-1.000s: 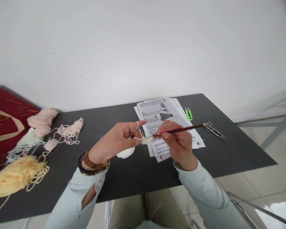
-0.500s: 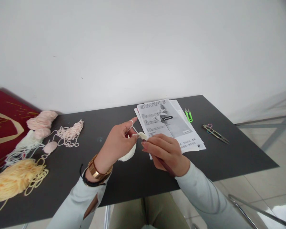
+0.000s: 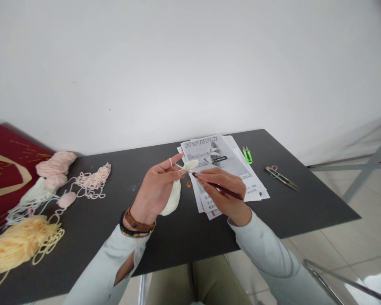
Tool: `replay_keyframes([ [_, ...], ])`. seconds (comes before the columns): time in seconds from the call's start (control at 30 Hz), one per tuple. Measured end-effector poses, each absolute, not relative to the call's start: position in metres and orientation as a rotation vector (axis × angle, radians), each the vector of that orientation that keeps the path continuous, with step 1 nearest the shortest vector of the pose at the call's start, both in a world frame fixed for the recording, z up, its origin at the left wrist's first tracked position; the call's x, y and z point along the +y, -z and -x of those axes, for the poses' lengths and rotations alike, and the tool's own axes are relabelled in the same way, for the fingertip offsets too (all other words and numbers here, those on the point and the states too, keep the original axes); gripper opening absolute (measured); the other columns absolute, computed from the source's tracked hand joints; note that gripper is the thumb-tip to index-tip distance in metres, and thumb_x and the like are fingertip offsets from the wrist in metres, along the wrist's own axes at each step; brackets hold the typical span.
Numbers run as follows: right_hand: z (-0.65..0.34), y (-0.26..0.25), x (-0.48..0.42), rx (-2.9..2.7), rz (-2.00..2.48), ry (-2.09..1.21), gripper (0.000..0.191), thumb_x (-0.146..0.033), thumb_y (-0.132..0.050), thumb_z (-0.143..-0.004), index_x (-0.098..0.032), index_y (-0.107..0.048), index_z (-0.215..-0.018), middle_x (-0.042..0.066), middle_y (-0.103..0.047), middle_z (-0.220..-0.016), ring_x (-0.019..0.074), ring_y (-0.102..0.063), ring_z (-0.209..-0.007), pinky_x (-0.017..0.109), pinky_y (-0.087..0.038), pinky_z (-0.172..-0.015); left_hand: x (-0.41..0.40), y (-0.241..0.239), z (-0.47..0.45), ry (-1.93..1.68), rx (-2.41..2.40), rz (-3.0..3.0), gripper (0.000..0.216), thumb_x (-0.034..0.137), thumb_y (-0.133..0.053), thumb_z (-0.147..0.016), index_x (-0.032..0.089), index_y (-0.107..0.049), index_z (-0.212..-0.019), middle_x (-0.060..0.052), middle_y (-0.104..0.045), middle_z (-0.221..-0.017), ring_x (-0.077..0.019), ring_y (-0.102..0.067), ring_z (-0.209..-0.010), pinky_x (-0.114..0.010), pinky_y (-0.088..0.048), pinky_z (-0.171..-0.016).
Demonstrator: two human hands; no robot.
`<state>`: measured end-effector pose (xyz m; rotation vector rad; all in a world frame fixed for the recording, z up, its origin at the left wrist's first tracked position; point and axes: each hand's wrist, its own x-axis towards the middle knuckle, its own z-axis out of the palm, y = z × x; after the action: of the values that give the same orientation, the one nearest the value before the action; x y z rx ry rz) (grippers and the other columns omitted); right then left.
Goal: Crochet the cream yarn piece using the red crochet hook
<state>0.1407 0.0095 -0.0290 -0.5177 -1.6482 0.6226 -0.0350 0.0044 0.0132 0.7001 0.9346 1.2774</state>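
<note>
Between the thumb and fingers of my left hand is a small cream crochet piece, with its yarn looped over the index finger. My right hand grips a crochet hook by its dark red handle, and the hook's tip meets the piece beside my left fingertips. Behind my left hand a cream ball of yarn rests on the table, partly covered by the hand. A small orange stitch marker lies just right of that ball.
Printed sheets lie under and beyond my right hand. Green thread snips and metal snips are farther right on the dark table. Pink yarn, yellow yarn and a red bag are at the left.
My left hand has turned, showing more of its palm, and the crochet piece now stands up above the fingertips. The orange stitch marker has come into view. The right hand still holds the hook.
</note>
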Motion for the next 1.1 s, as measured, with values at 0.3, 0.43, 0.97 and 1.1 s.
replay_keyframes([
  [0.3, -0.143, 0.034, 0.009, -1.926, 0.410, -0.129, 0.043, -0.002, -0.061, -0.083, -0.018, -0.064, -0.122, 0.014, -0.072, -0.105, 0.0224, -0.067, -0.098, 0.038, -0.059, -0.081, 0.008, -0.007, 0.035, -1.264, 0.896, -0.602, 0.049, 0.005, -0.077, -0.059, 0.011, -0.072, -0.108, 0.000, -0.068, -0.065, -0.0095, -0.061, -0.061, -0.022, -0.046, -0.065],
  [0.43, -0.138, 0.039, 0.007, -1.969, 0.451, 0.038, 0.048, 0.000, -0.063, -0.080, -0.013, -0.060, -0.126, 0.017, -0.071, -0.105, 0.0233, -0.066, -0.096, 0.037, -0.059, -0.080, 0.006, -0.001, 0.029, -1.510, 1.025, -0.863, 0.041, 0.012, -0.080, -0.063, 0.019, -0.074, -0.103, 0.002, -0.068, -0.066, -0.0125, -0.063, -0.065, -0.026, -0.048, -0.071],
  [0.97, -0.137, 0.030, 0.003, -1.706, 0.554, -0.362, 0.037, 0.001, -0.065, -0.079, -0.020, -0.069, -0.108, 0.007, -0.072, -0.090, 0.0156, -0.065, -0.080, 0.030, -0.055, -0.068, 0.009, 0.005, 0.039, -1.343, 1.417, -1.531, 0.013, 0.022, -0.072, -0.071, 0.017, -0.075, -0.082, 0.000, -0.070, -0.070, -0.0196, -0.066, -0.087, -0.036, -0.048, -0.092],
  [1.1, -0.139, 0.026, 0.003, -1.674, 0.562, -0.408, 0.034, 0.001, -0.065, -0.079, -0.021, -0.070, -0.105, 0.005, -0.072, -0.088, 0.0151, -0.065, -0.079, 0.029, -0.054, -0.068, 0.010, -0.001, 0.039, -1.262, 1.376, -1.453, 0.004, 0.021, -0.071, -0.069, 0.017, -0.070, -0.070, -0.002, -0.071, -0.071, -0.0251, -0.065, -0.105, -0.037, -0.047, -0.092],
])
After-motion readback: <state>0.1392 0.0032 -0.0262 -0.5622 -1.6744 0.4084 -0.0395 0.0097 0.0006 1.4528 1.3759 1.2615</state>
